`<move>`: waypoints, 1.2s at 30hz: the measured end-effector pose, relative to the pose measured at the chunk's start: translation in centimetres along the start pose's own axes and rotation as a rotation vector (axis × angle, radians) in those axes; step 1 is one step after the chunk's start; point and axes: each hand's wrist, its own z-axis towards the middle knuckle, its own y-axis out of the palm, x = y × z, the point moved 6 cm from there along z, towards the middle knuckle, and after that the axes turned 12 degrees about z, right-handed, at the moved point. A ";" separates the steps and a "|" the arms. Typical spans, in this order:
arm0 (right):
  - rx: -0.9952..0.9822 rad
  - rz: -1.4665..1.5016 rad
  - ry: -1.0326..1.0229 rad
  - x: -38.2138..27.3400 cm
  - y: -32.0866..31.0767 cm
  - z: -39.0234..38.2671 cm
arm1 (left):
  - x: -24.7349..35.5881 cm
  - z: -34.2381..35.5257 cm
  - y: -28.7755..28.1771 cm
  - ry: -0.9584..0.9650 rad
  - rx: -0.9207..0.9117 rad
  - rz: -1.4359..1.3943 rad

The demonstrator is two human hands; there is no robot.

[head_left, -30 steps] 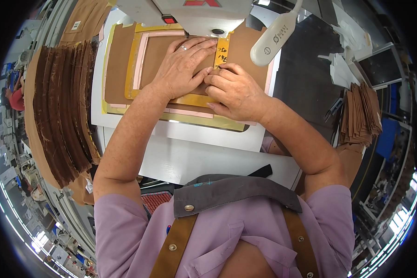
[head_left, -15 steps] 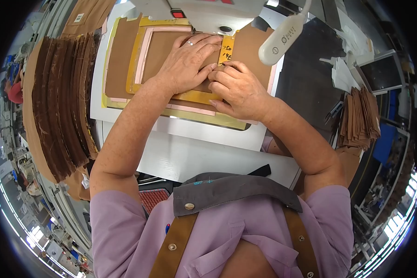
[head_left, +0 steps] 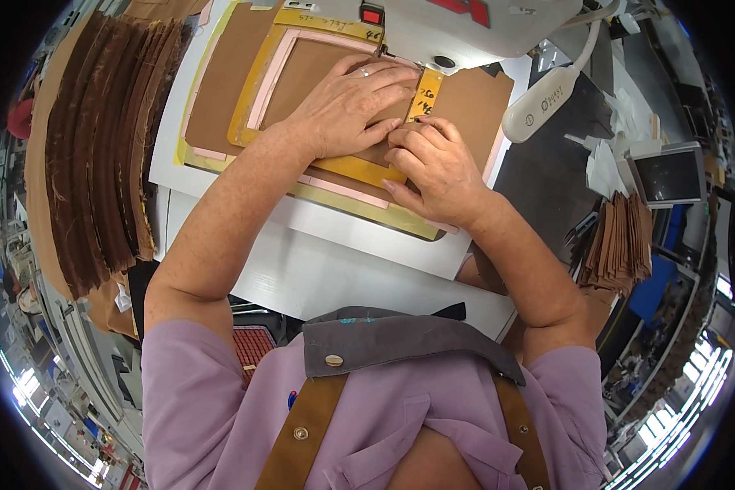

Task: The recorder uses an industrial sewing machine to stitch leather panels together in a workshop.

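Two hands (head_left: 345, 118) (head_left: 447, 175) rest their fingers (head_left: 390, 76) at the yellow frame (head_left: 359, 169).

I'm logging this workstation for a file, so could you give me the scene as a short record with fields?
Left hand: left hand palm down, fingers extended, over the brown panel
Right hand: right hand curled at the right part of the yellow frame; grip unclear
Frame: lies over the brown panel, pink strips along its inner left edge
Above: white machine head
Left side: stack of dark brown pieces
Right side: bundle of brown pieces, dark screen
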 end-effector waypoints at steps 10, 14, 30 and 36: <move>0.025 0.011 -0.001 0.2 -0.1 -0.2 | 0.2 0.4 -0.4 0.021 0.027 0.038; 0.041 0.011 -0.014 0.2 -0.1 -0.2 | 0.4 0.4 -0.5 0.026 0.016 0.040; 0.069 0.053 -0.004 1.9 -0.4 -0.4 | -0.1 1.0 0.0 -0.064 -0.012 -0.031; 0.079 0.021 0.013 2.8 -1.0 -0.4 | 0.4 0.4 -1.1 0.020 0.024 0.043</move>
